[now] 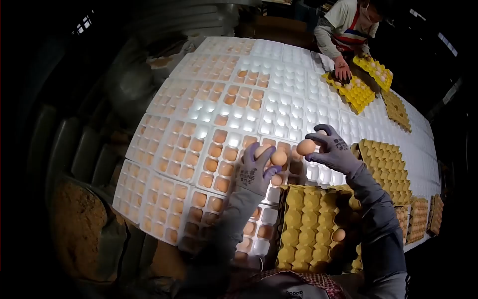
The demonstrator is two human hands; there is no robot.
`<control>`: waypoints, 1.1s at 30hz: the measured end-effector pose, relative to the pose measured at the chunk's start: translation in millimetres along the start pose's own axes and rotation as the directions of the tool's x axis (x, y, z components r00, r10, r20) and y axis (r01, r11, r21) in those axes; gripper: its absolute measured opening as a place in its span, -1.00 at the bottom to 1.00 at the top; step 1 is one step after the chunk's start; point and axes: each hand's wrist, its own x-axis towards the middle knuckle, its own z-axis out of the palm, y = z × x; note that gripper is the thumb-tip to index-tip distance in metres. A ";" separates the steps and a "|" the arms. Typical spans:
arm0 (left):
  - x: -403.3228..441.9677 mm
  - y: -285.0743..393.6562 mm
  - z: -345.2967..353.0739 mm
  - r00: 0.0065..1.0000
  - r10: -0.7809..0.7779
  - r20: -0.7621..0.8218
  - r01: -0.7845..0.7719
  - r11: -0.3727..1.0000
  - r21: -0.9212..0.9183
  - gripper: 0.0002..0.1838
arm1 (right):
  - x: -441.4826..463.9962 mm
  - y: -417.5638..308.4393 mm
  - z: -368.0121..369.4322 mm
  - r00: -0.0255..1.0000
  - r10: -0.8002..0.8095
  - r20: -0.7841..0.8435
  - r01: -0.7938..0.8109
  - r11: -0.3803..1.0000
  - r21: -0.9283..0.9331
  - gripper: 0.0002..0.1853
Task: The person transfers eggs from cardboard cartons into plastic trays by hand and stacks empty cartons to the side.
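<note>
Both gloved hands hang over white plastic egg trays that cover the table. My left hand (pixel 255 174), in a grey-purple glove, is closed around eggs; one brown egg (pixel 279 158) shows at its fingertips, with a paler one beside it. To its right, my right hand (pixel 332 149) grips a brown egg (pixel 305 147) between thumb and fingers, and part of another shows behind the fingers. Close to my body sits a brown pulp egg tray (pixel 303 224), with a single egg (pixel 338 234) visible in its cups. Brown eggs fill many cells of the white trays (pixel 188 185) on the left.
Across the table a person (pixel 343 30) in a striped apron has a gloved hand (pixel 342 69) over a yellow egg tray (pixel 356 97). Another yellow tray (pixel 381 74) lies beside it. Pulp trays (pixel 383 167) stand on the right, near egg-filled packs (pixel 419 218). Dark machinery flanks the left.
</note>
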 end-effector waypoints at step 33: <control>64.4 9.9 20.7 0.877 0.082 0.474 0.188 0.849 -0.494 -0.50 | -186.3 10.3 -59.6 0.765 0.552 -0.332 -0.567 0.821 0.059 -0.54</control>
